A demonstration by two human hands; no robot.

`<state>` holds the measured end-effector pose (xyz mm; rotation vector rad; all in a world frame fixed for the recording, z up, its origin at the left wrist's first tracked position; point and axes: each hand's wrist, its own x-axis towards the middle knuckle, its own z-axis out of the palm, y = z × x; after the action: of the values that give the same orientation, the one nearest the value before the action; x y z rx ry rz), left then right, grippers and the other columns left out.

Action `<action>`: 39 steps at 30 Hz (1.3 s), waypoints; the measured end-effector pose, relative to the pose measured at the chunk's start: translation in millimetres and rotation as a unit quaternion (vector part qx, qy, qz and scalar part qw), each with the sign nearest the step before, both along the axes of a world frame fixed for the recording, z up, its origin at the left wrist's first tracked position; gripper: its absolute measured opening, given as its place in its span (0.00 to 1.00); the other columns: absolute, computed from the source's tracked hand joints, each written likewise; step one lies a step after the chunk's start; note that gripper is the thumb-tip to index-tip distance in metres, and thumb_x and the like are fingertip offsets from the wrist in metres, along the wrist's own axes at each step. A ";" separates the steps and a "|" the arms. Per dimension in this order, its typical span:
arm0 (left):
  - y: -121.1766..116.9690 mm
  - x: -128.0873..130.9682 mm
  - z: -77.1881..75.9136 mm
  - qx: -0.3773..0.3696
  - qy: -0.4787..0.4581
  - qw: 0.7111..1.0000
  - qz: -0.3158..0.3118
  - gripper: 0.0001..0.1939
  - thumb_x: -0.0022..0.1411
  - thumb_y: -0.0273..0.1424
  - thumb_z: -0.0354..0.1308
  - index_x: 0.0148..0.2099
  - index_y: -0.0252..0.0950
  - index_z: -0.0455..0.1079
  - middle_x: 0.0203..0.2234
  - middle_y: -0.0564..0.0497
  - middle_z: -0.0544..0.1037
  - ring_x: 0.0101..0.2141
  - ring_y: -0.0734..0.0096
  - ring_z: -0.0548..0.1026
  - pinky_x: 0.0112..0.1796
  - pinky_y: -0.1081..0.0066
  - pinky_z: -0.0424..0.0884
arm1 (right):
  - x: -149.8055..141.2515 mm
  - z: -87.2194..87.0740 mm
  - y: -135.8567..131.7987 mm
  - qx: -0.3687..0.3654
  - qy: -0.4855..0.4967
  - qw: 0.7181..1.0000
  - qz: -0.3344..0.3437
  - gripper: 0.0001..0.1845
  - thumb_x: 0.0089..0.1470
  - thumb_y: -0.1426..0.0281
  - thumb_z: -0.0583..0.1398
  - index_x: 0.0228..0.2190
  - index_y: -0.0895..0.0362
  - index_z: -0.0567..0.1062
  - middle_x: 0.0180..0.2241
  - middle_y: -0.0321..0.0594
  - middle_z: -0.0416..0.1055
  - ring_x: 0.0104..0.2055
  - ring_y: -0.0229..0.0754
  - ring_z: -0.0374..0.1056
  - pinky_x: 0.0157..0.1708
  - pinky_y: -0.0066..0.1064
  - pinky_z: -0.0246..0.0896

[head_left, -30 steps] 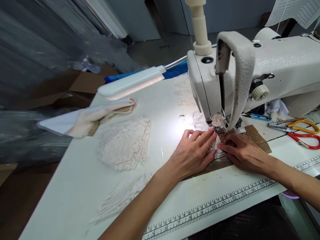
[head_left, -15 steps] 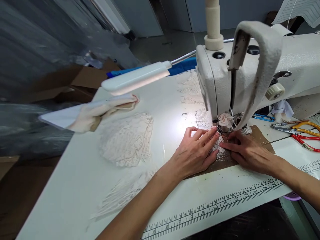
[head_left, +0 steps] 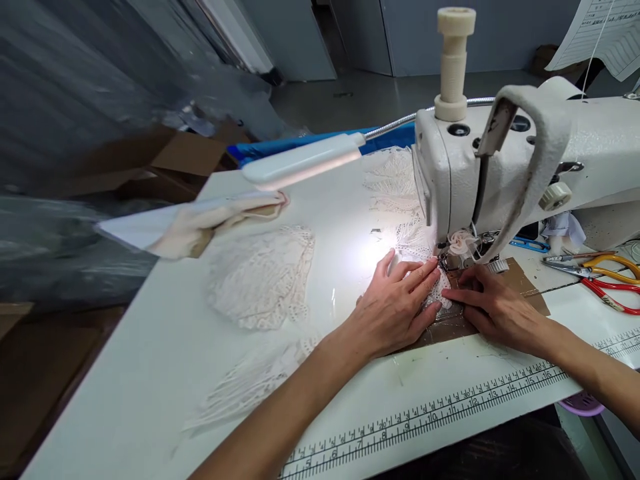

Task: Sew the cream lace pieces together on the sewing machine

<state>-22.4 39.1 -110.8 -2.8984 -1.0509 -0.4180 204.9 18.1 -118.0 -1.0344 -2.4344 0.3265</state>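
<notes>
A strip of white lace [head_left: 440, 288] lies under the presser foot of a white sewing machine [head_left: 450, 173]. My left hand [head_left: 400, 303] rests flat on the lace, its fingers spread and the fingertips close to the needle area. To the right of the foot, my right hand [head_left: 493, 303] pinches the lace's near edge, with the index finger stretched along it and the other fingers curled. Under both hands is a brown board [head_left: 460, 327]. The needle tip and part of the lace are hidden by the hands and the foot.
White lace pieces [head_left: 263, 280] lie on the table to the left. A lamp [head_left: 305, 160] hangs over the table. Scissors with red handles [head_left: 607, 293] and a yellow-handled tool [head_left: 610, 263] lie at right. A printed ruler [head_left: 430, 417] runs along the front edge.
The camera view has shifted, so the machine sits lower and farther right in the picture. Both hands stay by the presser foot, with little visible movement against the lace.
</notes>
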 end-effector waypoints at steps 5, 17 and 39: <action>2.2 -1.9 -0.1 -0.022 -0.005 1.000 -0.003 0.24 0.72 0.40 0.41 0.59 0.33 0.66 0.55 0.41 0.73 0.53 0.53 0.70 0.58 0.38 0.55 | 0.3 -0.8 -0.6 -0.008 -0.001 1.000 -0.004 0.19 0.60 0.74 0.53 0.49 0.54 0.77 0.44 0.48 0.66 0.47 0.45 0.66 0.49 0.43 0.70; 0.0 -1.3 -2.1 0.015 0.000 1.000 -0.003 0.23 0.73 0.39 0.40 0.59 0.34 0.66 0.58 0.40 0.70 0.54 0.52 0.70 0.59 0.34 0.52 | 2.0 -3.4 -0.5 -0.023 0.013 1.000 -0.004 0.20 0.60 0.74 0.53 0.49 0.53 0.77 0.44 0.47 0.66 0.47 0.45 0.66 0.49 0.43 0.69; 5.4 4.4 -3.8 0.068 -0.044 0.996 -0.022 0.15 0.71 0.29 0.44 0.47 0.34 0.72 0.47 0.45 0.78 0.41 0.63 0.76 0.56 0.40 0.61 | -11.0 9.6 5.9 -0.001 -0.122 0.992 -0.034 0.22 0.59 0.75 0.50 0.53 0.56 0.73 0.40 0.50 0.68 0.36 0.45 0.66 0.37 0.40 0.71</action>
<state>-18.0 44.5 -114.6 -2.8102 -0.9294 -0.6010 193.9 24.0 -108.4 -1.2180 -2.6043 0.1884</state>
